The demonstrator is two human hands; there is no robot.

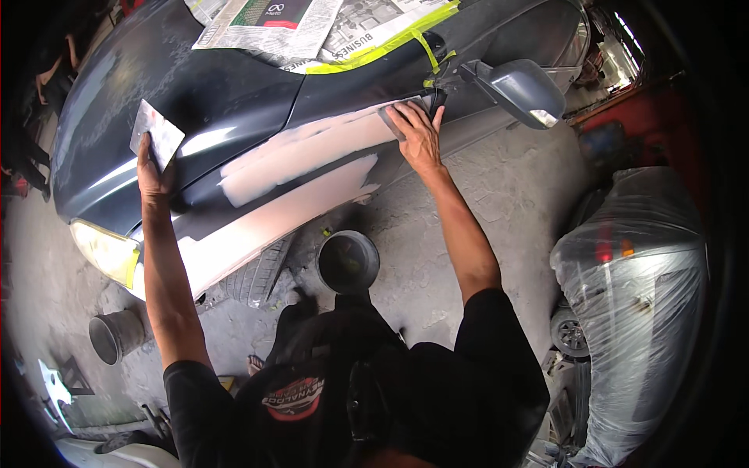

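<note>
At left in the frame the left hand [154, 173] clamps a pale plate [161, 139]; at upper centre the right hand [420, 140], open, fingers extended, covers a grey pad [389, 125] against the car [234, 101].

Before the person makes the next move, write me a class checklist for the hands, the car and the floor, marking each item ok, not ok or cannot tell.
1. Left hand has hold of the white plate: ok.
2. Right hand is on the grey pad: ok.
3. Newspaper is edged with yellow tape: ok.
4. Side mirror is covered: not ok, it is bare.
5. Floor just in front of the person is free: not ok, a bucket stands there.
6. Pale patches on the car are dry: cannot tell.
</note>
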